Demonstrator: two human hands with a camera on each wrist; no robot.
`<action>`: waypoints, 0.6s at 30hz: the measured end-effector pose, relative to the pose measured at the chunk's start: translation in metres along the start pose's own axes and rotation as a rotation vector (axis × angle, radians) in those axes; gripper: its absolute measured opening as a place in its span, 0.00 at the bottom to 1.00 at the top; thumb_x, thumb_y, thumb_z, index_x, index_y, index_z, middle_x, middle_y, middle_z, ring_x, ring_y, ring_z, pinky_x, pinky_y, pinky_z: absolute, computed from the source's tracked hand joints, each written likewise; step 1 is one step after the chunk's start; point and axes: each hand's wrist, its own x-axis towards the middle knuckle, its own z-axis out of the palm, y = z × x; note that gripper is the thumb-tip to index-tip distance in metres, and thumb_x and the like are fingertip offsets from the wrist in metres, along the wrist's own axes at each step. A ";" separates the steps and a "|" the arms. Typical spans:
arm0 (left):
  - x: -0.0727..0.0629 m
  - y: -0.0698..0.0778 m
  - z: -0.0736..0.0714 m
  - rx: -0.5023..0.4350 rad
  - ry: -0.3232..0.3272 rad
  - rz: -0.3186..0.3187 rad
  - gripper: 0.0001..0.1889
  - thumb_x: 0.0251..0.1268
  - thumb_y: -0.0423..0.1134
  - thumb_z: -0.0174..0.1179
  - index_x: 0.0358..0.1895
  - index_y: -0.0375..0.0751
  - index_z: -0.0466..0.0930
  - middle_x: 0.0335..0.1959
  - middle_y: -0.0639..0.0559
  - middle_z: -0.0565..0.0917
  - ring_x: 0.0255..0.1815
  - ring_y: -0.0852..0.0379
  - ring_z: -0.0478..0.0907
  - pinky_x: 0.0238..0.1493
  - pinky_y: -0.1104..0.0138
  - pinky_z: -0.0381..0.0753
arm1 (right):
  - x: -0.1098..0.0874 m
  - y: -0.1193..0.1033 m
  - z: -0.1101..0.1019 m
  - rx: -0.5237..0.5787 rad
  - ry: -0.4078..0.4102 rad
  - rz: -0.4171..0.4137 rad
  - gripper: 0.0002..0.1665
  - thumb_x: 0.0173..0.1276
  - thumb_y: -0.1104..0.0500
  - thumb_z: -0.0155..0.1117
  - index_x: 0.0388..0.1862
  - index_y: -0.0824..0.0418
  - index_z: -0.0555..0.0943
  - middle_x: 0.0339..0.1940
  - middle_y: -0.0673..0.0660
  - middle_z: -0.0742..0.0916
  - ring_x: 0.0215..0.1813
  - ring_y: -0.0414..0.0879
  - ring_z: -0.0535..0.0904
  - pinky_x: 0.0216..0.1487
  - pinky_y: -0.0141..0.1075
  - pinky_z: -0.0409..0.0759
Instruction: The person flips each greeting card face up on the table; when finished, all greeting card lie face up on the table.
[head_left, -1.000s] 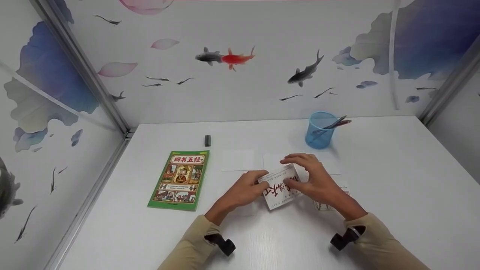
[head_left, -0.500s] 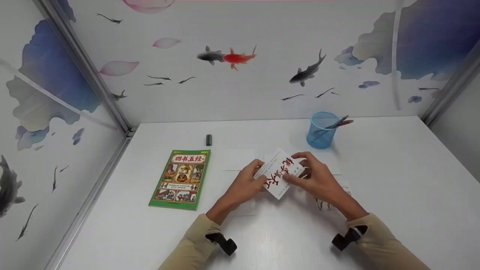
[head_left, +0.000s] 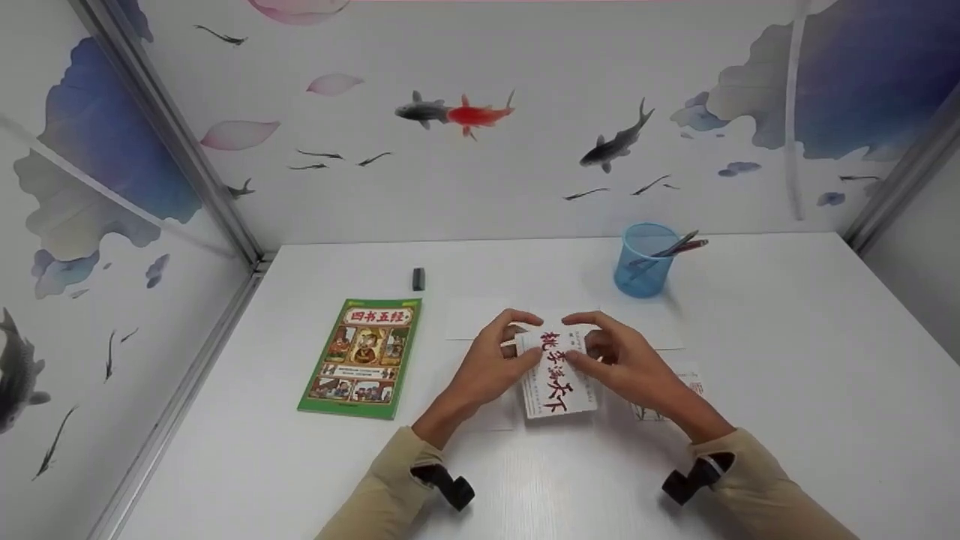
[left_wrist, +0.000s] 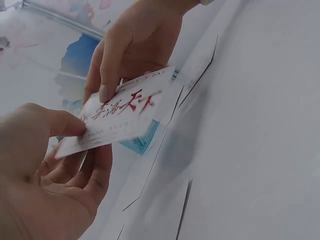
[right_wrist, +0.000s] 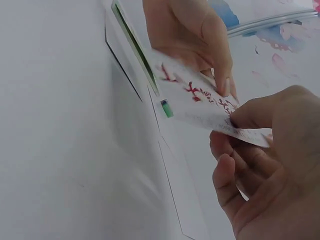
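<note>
A white card (head_left: 556,382) with red brush-style Chinese characters is held between both hands above the table. My left hand (head_left: 491,367) pinches its left side, thumb on the printed face and fingers behind, as the left wrist view also shows. From the other side my right hand (head_left: 626,360) pinches the card the same way, thumb on top. Its characters run down toward me in the head view. Partly hidden under the right forearm lies another printed card (head_left: 649,411). White paper rectangles (head_left: 472,319) lie flat around and behind the hands.
At the left lies a green-bordered picture book (head_left: 361,360). A small dark eraser-like block (head_left: 418,279) sits beyond it. Back right stands a blue mesh cup (head_left: 643,262) with several pens (head_left: 679,246). Walls with painted fish enclose the white table (head_left: 810,360) at the back and sides.
The card has been turned between the hands, from slanted to nearly straight with its characters running downward. Both hands have shifted their grip at its edges; the other things stay put.
</note>
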 end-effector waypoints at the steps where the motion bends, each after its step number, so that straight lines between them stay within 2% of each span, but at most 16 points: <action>1: 0.000 0.000 0.000 0.019 0.025 -0.005 0.21 0.76 0.39 0.65 0.69 0.50 0.76 0.55 0.50 0.87 0.50 0.58 0.84 0.53 0.62 0.82 | 0.000 0.000 0.001 -0.010 0.008 0.009 0.33 0.76 0.48 0.74 0.76 0.48 0.75 0.34 0.52 0.88 0.32 0.41 0.79 0.35 0.31 0.77; 3: 0.000 0.000 0.000 0.034 0.070 -0.020 0.24 0.73 0.37 0.64 0.70 0.49 0.74 0.56 0.49 0.84 0.51 0.57 0.83 0.52 0.61 0.82 | 0.000 0.001 0.001 0.018 0.025 0.035 0.37 0.73 0.49 0.77 0.77 0.48 0.74 0.35 0.53 0.90 0.34 0.41 0.83 0.36 0.30 0.80; 5: 0.000 0.001 0.000 0.026 0.093 -0.035 0.28 0.70 0.36 0.64 0.72 0.50 0.71 0.56 0.46 0.83 0.51 0.55 0.82 0.50 0.62 0.81 | 0.001 0.001 0.001 0.064 0.041 0.067 0.38 0.71 0.50 0.79 0.76 0.46 0.74 0.40 0.55 0.91 0.36 0.46 0.86 0.38 0.30 0.82; 8: 0.000 0.001 -0.002 -0.040 0.063 -0.047 0.34 0.70 0.35 0.64 0.78 0.54 0.67 0.60 0.42 0.81 0.50 0.51 0.87 0.47 0.62 0.84 | 0.001 0.002 -0.001 0.104 0.042 0.083 0.37 0.70 0.52 0.80 0.75 0.48 0.74 0.52 0.60 0.90 0.42 0.55 0.90 0.44 0.32 0.86; 10: -0.001 0.001 -0.004 -0.026 0.040 -0.035 0.34 0.72 0.35 0.65 0.79 0.59 0.67 0.61 0.42 0.81 0.52 0.49 0.88 0.49 0.61 0.86 | 0.001 0.003 -0.003 0.082 0.029 0.091 0.36 0.70 0.52 0.80 0.74 0.48 0.76 0.58 0.63 0.86 0.42 0.56 0.90 0.44 0.32 0.86; 12: -0.001 0.001 -0.006 0.033 0.028 -0.008 0.32 0.73 0.37 0.68 0.77 0.61 0.72 0.61 0.43 0.83 0.54 0.50 0.87 0.54 0.59 0.87 | 0.001 0.004 -0.005 0.023 0.008 0.096 0.35 0.69 0.51 0.81 0.73 0.49 0.79 0.64 0.62 0.84 0.45 0.52 0.91 0.46 0.32 0.87; 14: -0.002 -0.001 -0.007 0.129 0.023 0.016 0.27 0.73 0.38 0.70 0.72 0.59 0.79 0.61 0.47 0.85 0.55 0.52 0.86 0.58 0.57 0.86 | 0.000 0.005 -0.006 -0.047 -0.013 0.105 0.33 0.68 0.51 0.82 0.70 0.49 0.82 0.65 0.61 0.84 0.46 0.49 0.91 0.47 0.32 0.87; 18: -0.003 -0.004 -0.005 0.318 -0.011 0.048 0.18 0.71 0.38 0.74 0.62 0.51 0.87 0.59 0.54 0.88 0.53 0.56 0.84 0.58 0.62 0.87 | 0.000 0.007 -0.006 -0.184 -0.037 0.101 0.26 0.66 0.54 0.83 0.62 0.49 0.87 0.53 0.55 0.88 0.45 0.46 0.87 0.45 0.34 0.85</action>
